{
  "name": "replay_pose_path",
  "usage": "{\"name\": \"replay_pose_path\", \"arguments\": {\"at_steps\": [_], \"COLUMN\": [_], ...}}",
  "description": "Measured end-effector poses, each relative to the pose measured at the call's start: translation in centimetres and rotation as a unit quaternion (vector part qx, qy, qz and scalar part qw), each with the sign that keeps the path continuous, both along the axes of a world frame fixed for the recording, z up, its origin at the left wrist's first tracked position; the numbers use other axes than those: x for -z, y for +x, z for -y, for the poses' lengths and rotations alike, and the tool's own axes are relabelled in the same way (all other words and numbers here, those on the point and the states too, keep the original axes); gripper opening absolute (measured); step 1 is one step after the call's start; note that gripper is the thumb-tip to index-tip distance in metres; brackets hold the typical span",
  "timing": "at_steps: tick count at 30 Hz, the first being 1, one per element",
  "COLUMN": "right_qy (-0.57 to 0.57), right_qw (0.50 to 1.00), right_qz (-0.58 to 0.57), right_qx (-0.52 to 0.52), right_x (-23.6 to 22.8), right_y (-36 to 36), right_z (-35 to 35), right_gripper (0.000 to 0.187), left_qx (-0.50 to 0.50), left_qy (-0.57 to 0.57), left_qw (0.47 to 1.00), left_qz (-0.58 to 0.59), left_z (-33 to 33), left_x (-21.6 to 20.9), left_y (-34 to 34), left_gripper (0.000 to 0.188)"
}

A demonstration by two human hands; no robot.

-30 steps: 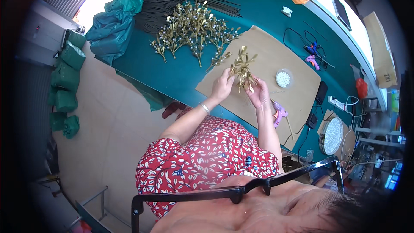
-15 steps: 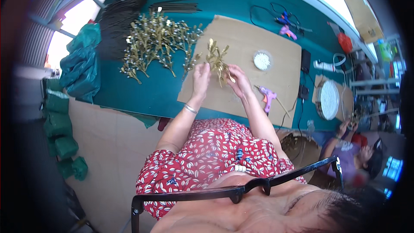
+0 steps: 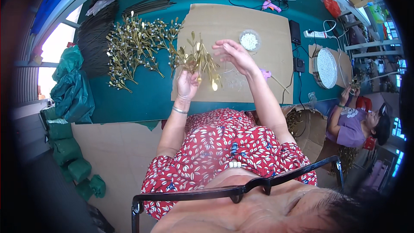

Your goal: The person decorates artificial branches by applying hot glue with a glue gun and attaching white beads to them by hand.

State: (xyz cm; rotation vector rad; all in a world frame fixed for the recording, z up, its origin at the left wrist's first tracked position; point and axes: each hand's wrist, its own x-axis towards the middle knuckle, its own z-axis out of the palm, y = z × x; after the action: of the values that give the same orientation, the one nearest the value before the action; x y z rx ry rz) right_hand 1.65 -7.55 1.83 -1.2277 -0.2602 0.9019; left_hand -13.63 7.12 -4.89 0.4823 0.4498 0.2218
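My left hand (image 3: 187, 85) is closed round the lower stems of a gold artificial leaf sprig (image 3: 197, 58), whose leaves fan out above and to the right. To the right of the sprig, my right hand (image 3: 236, 55) is raised with fingers stretched out and nothing visible in it. Just beyond it, a clear round dish (image 3: 250, 41) holds white beads. A pink-purple glue gun (image 3: 265, 74) is partly hidden by my right forearm. Both hands are over a sheet of brown cardboard (image 3: 224, 19) on the green tabletop. Finished-looking gold sprigs with pale beads (image 3: 136, 45) lie to the left.
Dark thin stems (image 3: 98, 39) are piled at the far left, near green plastic bags (image 3: 73, 86). Another glue gun (image 3: 271, 6) with cables lies at the back. A large round tray of white beads (image 3: 325, 68) and a power strip (image 3: 315, 34) are on the right, where a co-worker (image 3: 351, 125) sits.
My right hand has let go of the sprig and moved up, away from it, with its fingers extended. My left hand now holds the sprig alone. The whole view has shifted slightly.
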Motion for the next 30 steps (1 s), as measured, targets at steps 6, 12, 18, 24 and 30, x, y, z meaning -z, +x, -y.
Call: {"name": "replay_pose_path", "arguments": {"at_steps": [6, 12, 18, 24, 30], "right_qy": [0.024, -0.02, -0.059, -0.195, -0.229], "right_qw": [0.999, 0.982, 0.952, 0.747, 0.582], "right_qz": [-0.02, 0.131, 0.186, 0.62, 0.781], "right_qx": [-0.038, 0.136, 0.235, 0.139, -0.009], "right_x": [1.6, 4.9, 3.3, 1.8, 12.8], "right_y": [-0.3, 1.5, 6.3, 3.8, 3.6], "right_z": [-1.9, -2.7, -0.5, -4.7, -5.3], "right_gripper": [0.027, 0.019, 0.014, 0.01, 0.021], "left_qx": [0.105, 0.045, 0.06, 0.096, -0.016], "left_qy": [0.069, 0.09, -0.073, -0.145, 0.007], "left_qw": [0.986, 0.994, 0.99, 0.971, 1.0], "left_qz": [0.109, 0.045, 0.103, 0.164, -0.009], "left_z": [0.4, 0.1, -2.4, -2.5, -1.2], "left_x": [-1.3, -1.3, -3.0, -5.2, -6.7], "left_y": [-0.7, -1.7, -4.1, -3.5, -3.3], "left_gripper": [0.027, 0.025, 0.039, 0.052, 0.039]}}
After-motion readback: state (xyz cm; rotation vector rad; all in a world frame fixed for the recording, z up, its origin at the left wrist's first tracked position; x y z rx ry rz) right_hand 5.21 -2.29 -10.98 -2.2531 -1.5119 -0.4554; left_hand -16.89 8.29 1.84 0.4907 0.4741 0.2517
